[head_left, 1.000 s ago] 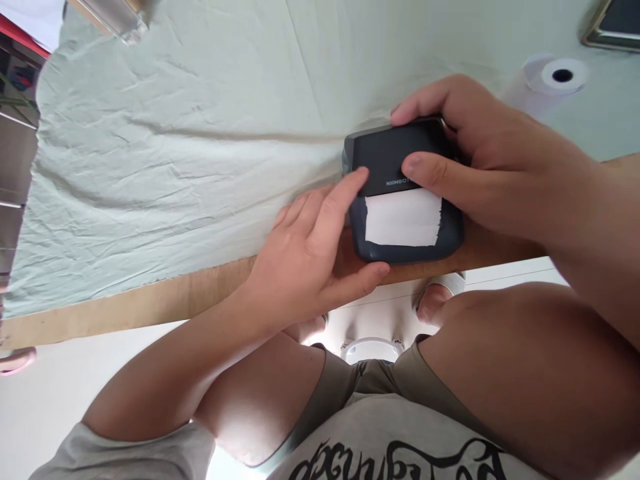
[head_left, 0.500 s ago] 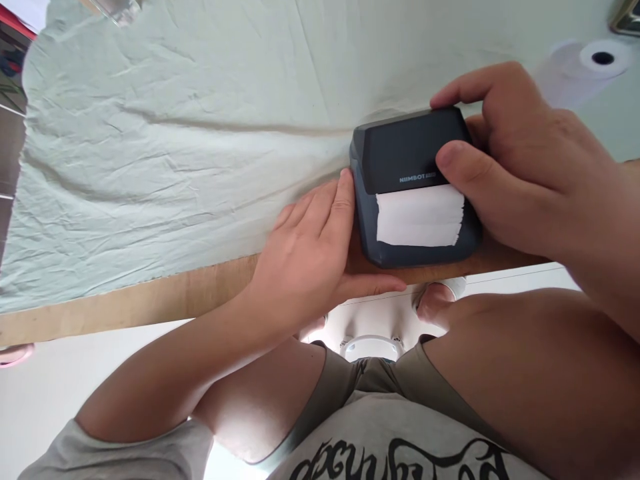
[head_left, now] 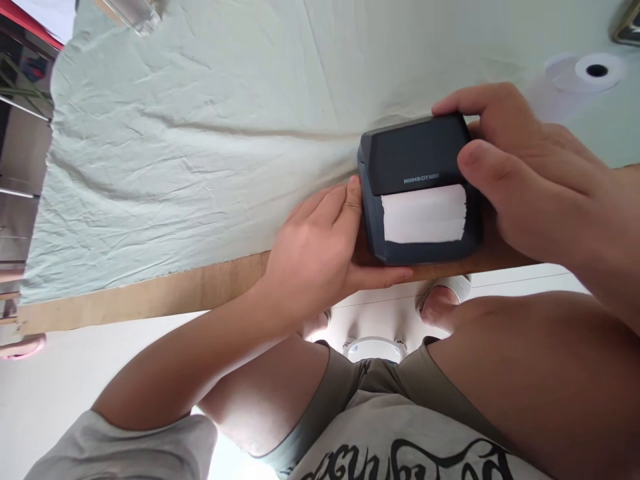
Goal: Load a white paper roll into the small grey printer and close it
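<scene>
A dark label printer [head_left: 417,157] marked NIIMBOT sits at the table's front edge. A blank white strip of paper [head_left: 425,215] with ragged side edges sticks out over its front. My left hand [head_left: 320,233] holds the printer's left side, fingers pressed along it and thumb stretched along its front. From the right, my right hand [head_left: 530,160] grips the printer, thumb by the top's right edge and index finger at the rear corner. Its other fingers are mostly hidden behind the thumb and the printer.
Pale green cloth [head_left: 210,160] with creases covers the table, leaving a bare wooden strip [head_left: 150,290] along the front. A white paper roll [head_left: 597,70] lies at the back right. One clear object [head_left: 140,15] is cut off at the upper left.
The view has shifted, so the table and printer appear slightly to the right. My right thumb has slid right, from the printer's top toward its edge. My left hand still touches the printer.
</scene>
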`<state>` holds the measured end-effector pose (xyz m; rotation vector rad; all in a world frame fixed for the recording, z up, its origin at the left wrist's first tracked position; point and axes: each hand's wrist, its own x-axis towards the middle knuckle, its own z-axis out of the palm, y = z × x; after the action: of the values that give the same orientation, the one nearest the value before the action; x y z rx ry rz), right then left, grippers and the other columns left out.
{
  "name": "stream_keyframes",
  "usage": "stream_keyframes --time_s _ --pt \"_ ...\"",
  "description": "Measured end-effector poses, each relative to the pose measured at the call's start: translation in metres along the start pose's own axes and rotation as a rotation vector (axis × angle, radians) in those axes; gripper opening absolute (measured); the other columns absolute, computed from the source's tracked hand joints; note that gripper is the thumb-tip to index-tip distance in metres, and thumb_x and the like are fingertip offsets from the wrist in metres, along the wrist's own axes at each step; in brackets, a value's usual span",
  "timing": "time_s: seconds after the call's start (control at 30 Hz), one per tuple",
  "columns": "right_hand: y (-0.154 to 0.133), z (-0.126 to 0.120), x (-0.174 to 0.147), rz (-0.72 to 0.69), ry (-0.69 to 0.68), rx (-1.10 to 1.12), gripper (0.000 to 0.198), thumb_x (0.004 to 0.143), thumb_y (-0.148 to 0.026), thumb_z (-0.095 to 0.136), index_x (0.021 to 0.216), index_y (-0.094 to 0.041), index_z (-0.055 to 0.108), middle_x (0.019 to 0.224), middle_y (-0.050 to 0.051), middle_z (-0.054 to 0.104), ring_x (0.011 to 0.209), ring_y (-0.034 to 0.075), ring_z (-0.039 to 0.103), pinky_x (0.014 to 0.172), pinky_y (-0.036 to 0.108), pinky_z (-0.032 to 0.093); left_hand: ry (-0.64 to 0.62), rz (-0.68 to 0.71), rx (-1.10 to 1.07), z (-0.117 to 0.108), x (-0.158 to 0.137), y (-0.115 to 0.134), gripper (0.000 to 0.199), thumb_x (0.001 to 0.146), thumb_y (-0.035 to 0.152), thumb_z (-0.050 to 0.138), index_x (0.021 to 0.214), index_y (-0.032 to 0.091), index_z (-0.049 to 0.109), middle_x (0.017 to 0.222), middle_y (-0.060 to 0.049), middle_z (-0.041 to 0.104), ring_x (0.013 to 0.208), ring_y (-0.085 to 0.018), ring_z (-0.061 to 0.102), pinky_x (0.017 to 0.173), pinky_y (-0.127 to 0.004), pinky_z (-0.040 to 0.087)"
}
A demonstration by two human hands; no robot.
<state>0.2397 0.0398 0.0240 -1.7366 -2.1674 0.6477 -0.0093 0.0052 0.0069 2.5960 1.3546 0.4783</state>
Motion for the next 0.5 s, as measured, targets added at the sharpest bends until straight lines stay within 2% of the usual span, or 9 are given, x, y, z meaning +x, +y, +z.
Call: stream_keyframes --time_s 0.1,0.17,0.23,0.3,0.33,0.4,0.47,0.5 --pt "0.000 0.003 0.000 -0.004 0.009 -0.007 0.120 0.072 -0.106 -0.007 0.159 -0.034 0.034 0.108 0.004 0.060 0.081 0.002 0.050 0.076 0.027 0.042 -0.011 0.028 -0.019 0.004 -0.001 -0.003 0.112 0.089 0.082 0.070 0.157 -0.004 0.048 0.152 -0.028 0.065 0.144 -0.040 0.062 0.120 -0.052 0.055" --pt "0.002 0.004 0.000 -0.027 0.027 -0.004 0.121 0.071 -0.109 -0.003 0.156 -0.033 0.037 0.105 0.004 0.061 0.078 0.001 0.048 0.074 0.026 0.041 -0.032 0.045 -0.039 0.004 -0.001 -0.004 0.116 0.090 0.082 0.068 0.161 -0.005 0.042 0.158 -0.030 0.058 0.150 -0.041 0.057 0.124 -0.055 0.050" --pt "0.005 0.002 0.000 -0.046 0.033 0.006 0.123 0.068 -0.113 0.005 0.155 -0.032 0.038 0.100 0.003 0.063 0.075 0.000 0.048 0.069 0.023 0.038 -0.056 0.022 -0.072 0.003 -0.001 -0.005 0.116 0.091 0.086 0.063 0.163 -0.002 0.040 0.162 -0.029 0.055 0.152 -0.041 0.054 0.126 -0.056 0.047" --pt "0.008 -0.002 -0.001 -0.043 0.029 0.034 0.116 0.073 -0.111 0.022 0.157 -0.032 0.036 0.096 0.001 0.064 0.074 0.001 0.053 0.065 0.021 0.038 -0.078 -0.009 -0.101 0.001 -0.001 -0.005 0.116 0.093 0.091 0.051 0.163 0.000 0.039 0.162 -0.028 0.055 0.151 -0.042 0.054 0.125 -0.058 0.046" --pt "0.009 -0.004 -0.002 -0.029 0.030 0.048 0.108 0.079 -0.105 0.035 0.158 -0.032 0.035 0.093 0.000 0.064 0.072 0.001 0.055 0.063 0.020 0.038 -0.084 -0.019 -0.111 0.000 -0.001 -0.006 0.116 0.094 0.093 0.045 0.163 0.000 0.039 0.160 -0.028 0.056 0.150 -0.042 0.055 0.124 -0.058 0.046" --pt "0.007 -0.009 -0.004 0.015 0.036 0.062 0.088 0.087 -0.080 0.062 0.156 -0.032 0.038 0.083 -0.003 0.062 0.064 -0.001 0.053 0.059 0.018 0.036 -0.093 -0.025 -0.117 -0.001 0.000 -0.006 0.117 0.095 0.095 0.036 0.163 0.000 0.039 0.158 -0.028 0.058 0.148 -0.043 0.055 0.122 -0.058 0.046" --pt "0.003 -0.012 -0.006 0.038 0.087 0.073 0.073 0.087 -0.059 0.072 0.150 -0.031 0.046 0.069 -0.007 0.055 0.054 -0.004 0.044 0.056 0.016 0.032 -0.093 -0.020 -0.104 -0.001 0.000 -0.006 0.116 0.096 0.094 0.033 0.163 0.000 0.039 0.157 -0.028 0.058 0.146 -0.043 0.056 0.121 -0.058 0.046" --pt "0.000 -0.012 -0.007 0.023 0.122 0.090 0.068 0.088 -0.057 0.072 0.146 -0.030 0.050 0.063 -0.008 0.051 0.051 -0.005 0.040 0.055 0.015 0.030 -0.091 -0.012 -0.093 -0.001 0.001 -0.005 0.115 0.096 0.094 0.032 0.163 0.000 0.039 0.157 -0.028 0.059 0.145 -0.043 0.056 0.120 -0.058 0.046"
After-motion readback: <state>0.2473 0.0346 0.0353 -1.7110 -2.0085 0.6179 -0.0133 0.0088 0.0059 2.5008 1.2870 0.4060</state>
